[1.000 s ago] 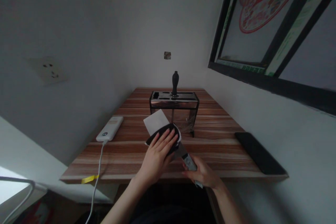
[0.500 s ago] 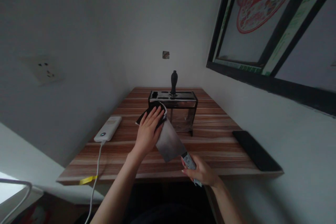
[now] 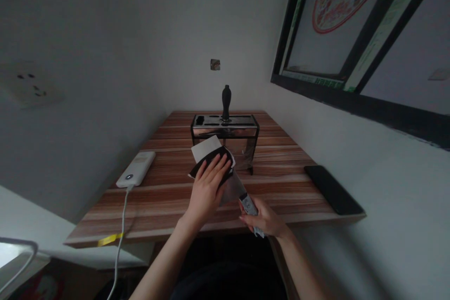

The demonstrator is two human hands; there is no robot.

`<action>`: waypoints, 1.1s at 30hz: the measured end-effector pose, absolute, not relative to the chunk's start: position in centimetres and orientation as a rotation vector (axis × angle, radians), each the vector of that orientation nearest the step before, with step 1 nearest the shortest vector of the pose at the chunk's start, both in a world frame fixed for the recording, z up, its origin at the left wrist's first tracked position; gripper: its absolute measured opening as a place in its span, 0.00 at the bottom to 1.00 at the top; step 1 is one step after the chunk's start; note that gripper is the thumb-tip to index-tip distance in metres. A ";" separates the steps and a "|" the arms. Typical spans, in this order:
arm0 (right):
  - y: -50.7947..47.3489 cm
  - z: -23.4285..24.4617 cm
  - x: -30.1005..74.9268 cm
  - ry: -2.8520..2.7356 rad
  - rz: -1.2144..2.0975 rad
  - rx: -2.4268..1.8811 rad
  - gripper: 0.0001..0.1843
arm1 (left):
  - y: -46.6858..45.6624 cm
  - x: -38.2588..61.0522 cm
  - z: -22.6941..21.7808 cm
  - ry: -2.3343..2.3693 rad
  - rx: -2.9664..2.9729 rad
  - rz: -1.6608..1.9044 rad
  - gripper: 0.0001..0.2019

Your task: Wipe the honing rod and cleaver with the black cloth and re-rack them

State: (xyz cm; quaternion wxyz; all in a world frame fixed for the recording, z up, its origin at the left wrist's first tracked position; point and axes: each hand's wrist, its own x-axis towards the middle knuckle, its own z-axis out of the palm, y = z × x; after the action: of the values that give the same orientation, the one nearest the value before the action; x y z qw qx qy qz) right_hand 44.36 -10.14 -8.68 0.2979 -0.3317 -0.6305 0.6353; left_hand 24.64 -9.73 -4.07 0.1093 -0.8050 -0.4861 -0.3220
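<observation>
In my right hand [image 3: 262, 218], fingers wrapped round its grey handle, is a cleaver [image 3: 232, 189]. Its broad metal blade slants up and left above the striped wooden table [image 3: 281, 183]. My left hand [image 3: 210, 183] presses a black cloth [image 3: 211, 158] with a white edge against the middle of the blade, fingers laid along it and the thumb mostly hidden. The blade's far end shows pale beyond the cloth. Behind the blade stands a knife block [image 3: 225, 126] with a slotted metal top, see-through front and an upright black-handled tool [image 3: 227, 101] in it.
A white power bank [image 3: 136, 169] with a white cable [image 3: 123, 225] lies at the left. A black phone [image 3: 333, 189] lies at the right edge. Yellow tape [image 3: 109, 239] sticks to the front edge. Walls close in on both sides, with a framed window [image 3: 316, 86] at right.
My left hand and the cloth have slid down the blade toward the handle, baring the blade's far end. The right hand still grips the handle. The view has shifted slightly.
</observation>
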 end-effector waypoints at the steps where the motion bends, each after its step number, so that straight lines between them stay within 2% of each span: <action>1: -10.1 -8.8 44.4 -1.674 1.683 -0.874 0.19 | -10.0 24.9 -4.3 -1.423 -2.377 -0.940 0.24; 9: -9.8 -9.6 44.5 -1.662 1.636 -0.877 0.17 | -11.8 26.4 -5.3 -1.359 -2.484 -0.893 0.25; 16: -10.1 -9.0 44.5 -1.709 1.549 -0.971 0.08 | -13.6 27.8 -6.4 -1.335 -2.623 -0.862 0.23; 21: -10.0 -8.7 44.6 -1.729 1.529 -0.985 0.13 | -14.3 28.0 -7.0 -1.341 -2.651 -0.923 0.24; 33: -10.0 -8.8 44.4 -1.653 1.599 -0.969 0.11 | -14.7 28.7 -8.9 -1.355 -2.601 -0.968 0.26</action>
State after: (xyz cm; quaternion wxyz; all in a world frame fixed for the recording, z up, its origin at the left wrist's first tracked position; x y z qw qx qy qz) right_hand 44.39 -9.98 -8.79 0.3174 -0.3682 -0.6280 0.6077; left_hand 28.67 -14.66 -8.92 0.0267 -0.8419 -0.4387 -0.3132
